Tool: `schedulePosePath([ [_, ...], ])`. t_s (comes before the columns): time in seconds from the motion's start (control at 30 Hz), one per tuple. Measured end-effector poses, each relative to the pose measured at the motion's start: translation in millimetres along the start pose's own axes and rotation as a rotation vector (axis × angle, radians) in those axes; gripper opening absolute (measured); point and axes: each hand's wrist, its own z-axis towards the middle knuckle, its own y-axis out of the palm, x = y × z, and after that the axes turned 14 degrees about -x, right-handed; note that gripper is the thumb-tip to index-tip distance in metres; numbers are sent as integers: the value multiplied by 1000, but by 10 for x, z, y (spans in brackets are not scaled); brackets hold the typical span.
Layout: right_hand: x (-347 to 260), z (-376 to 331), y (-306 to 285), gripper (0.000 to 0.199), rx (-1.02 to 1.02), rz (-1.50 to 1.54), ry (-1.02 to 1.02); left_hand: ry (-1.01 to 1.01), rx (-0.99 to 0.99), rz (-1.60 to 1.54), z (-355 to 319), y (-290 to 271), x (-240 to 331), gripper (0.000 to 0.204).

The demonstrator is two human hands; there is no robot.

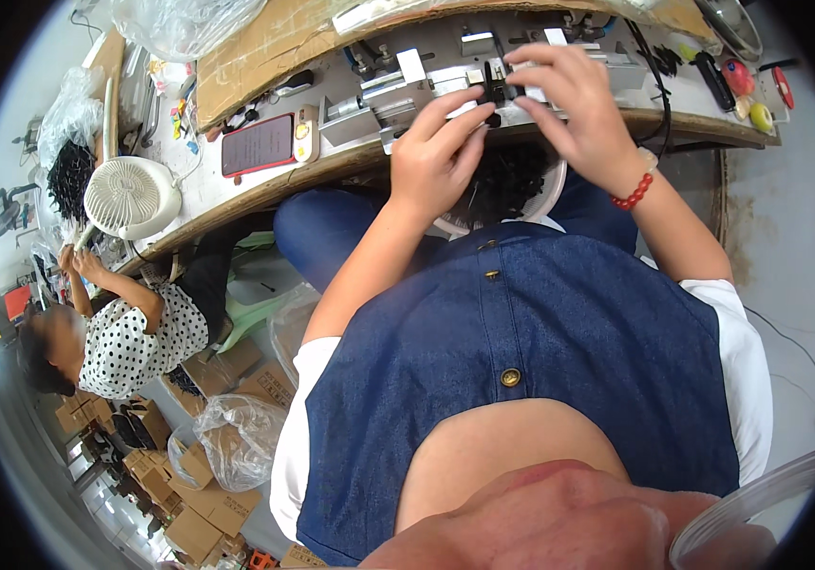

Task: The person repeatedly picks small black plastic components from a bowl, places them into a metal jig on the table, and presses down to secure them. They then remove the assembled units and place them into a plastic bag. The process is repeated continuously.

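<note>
At the bench edge, my left hand (436,161) reaches up with its fingers bent together around a small black part (495,93). My right hand (583,114), a red bead bracelet at its wrist, meets the same part from the other side with thumb and index finger; its other fingers are spread. The exact contact at the fingertips is partly hidden. Both hands work over a silver metal fixture (393,100) with blocks and a slide. Below them, between my knees, a white basket (557,190) holds a heap of black pieces (498,190).
Left of the fixture lie a red-edged phone (257,145) and a white device (306,133). A white fan (132,198) stands farther left. Cardboard (265,62) rests along the back. A co-worker in a dotted shirt (146,332) sits at left near boxes (194,532). Black cables (659,85) hang at right.
</note>
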Motion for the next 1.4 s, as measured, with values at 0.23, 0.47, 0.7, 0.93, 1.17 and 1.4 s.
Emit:
schedulePosePath([
  [0.23, 26, -101, 435, 22, -81, -225, -1, -93, 123, -57, -643, 7, -107, 32],
  [0.47, 70, -79, 466, 20, -87, -355, -44, -195, 73, -146, -947, 31, 8, 27],
  [0.7, -75, -37, 306, 14, -90, -395, -90, -373, 65, -324, -1049, -29, 11, 25],
  [0.93, -317, -343, 619, 33, 90, 106, -229, -660, -74, -1069, -727, -268, 199, 31],
  [1.17, -440, -367, 715, 41, 86, 371, -317, -582, -24, -1205, -541, -258, 378, 17],
  [1.4, -498, -417, 683, 46, 106, 418, -350, -594, 18, -1260, -616, -262, 501, 19],
])
